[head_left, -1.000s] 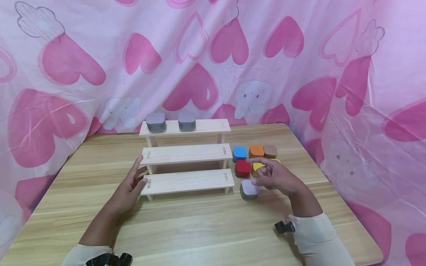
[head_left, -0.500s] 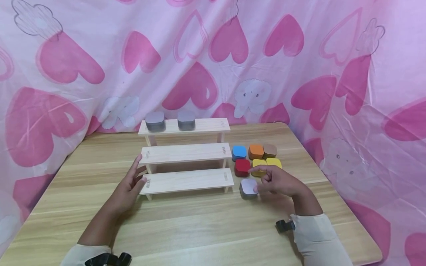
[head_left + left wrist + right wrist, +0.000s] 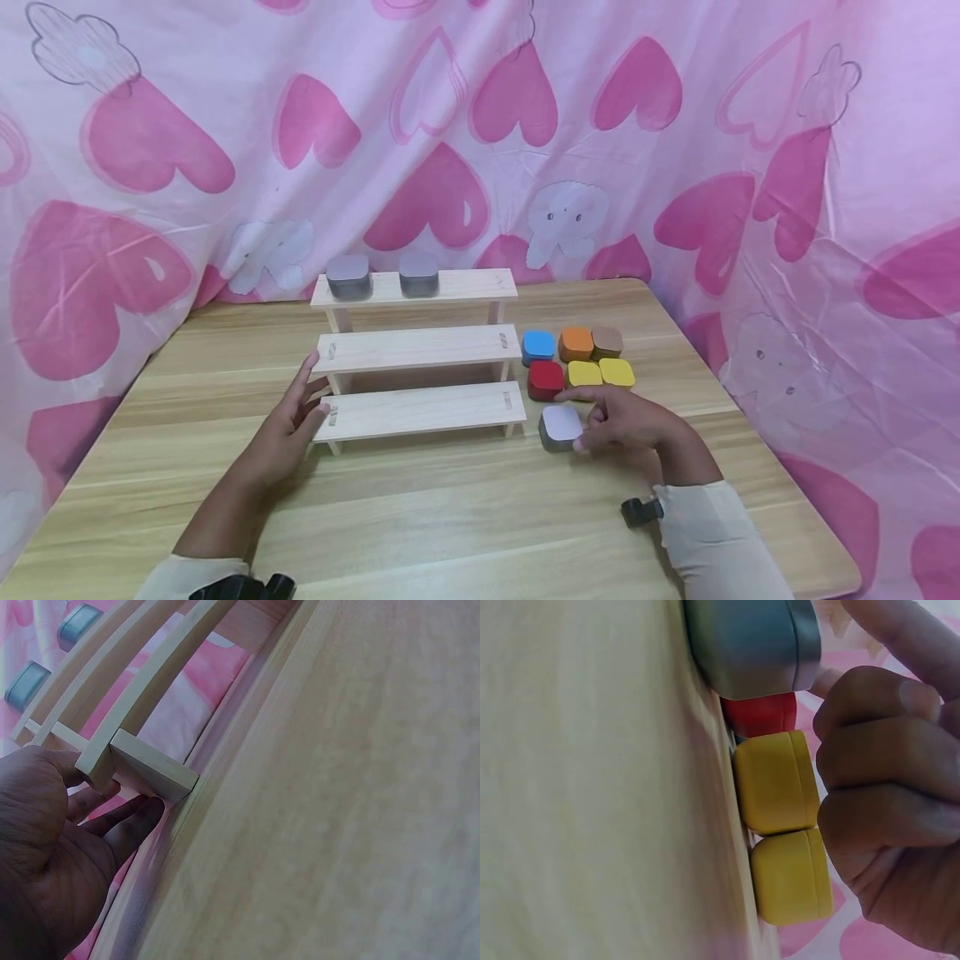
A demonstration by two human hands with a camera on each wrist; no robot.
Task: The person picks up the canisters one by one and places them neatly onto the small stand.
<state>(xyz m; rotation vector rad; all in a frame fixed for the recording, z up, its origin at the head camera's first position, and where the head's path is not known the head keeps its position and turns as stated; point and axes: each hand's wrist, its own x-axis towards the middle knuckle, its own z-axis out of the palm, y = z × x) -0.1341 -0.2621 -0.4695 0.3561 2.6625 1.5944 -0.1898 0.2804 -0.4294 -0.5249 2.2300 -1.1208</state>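
Note:
A three-step wooden rack (image 3: 420,412) stands on the table, with two grey rounded blocks (image 3: 348,277) on its top step. At the rack's left end my left hand (image 3: 281,437) holds on, thumb at the lowest board and fingers against the leg (image 3: 154,769), as the left wrist view shows. A third grey block (image 3: 561,427) sits on the table right of the lowest step. My right hand (image 3: 626,421) is around it, index finger stretched behind and thumb by its near right corner. The other fingers are curled; a firm pinch is not visible.
Behind the right hand's block stand a red block (image 3: 546,381), two yellow blocks (image 3: 584,375), a blue block (image 3: 538,347), an orange block (image 3: 576,342) and a brown block (image 3: 607,342). A pink heart-patterned cloth (image 3: 427,200) hangs behind the wooden table (image 3: 420,525).
My right hand has come lower and nearer, from above the yellow blocks to around the grey block. Left hand, rack and blocks stay in place.

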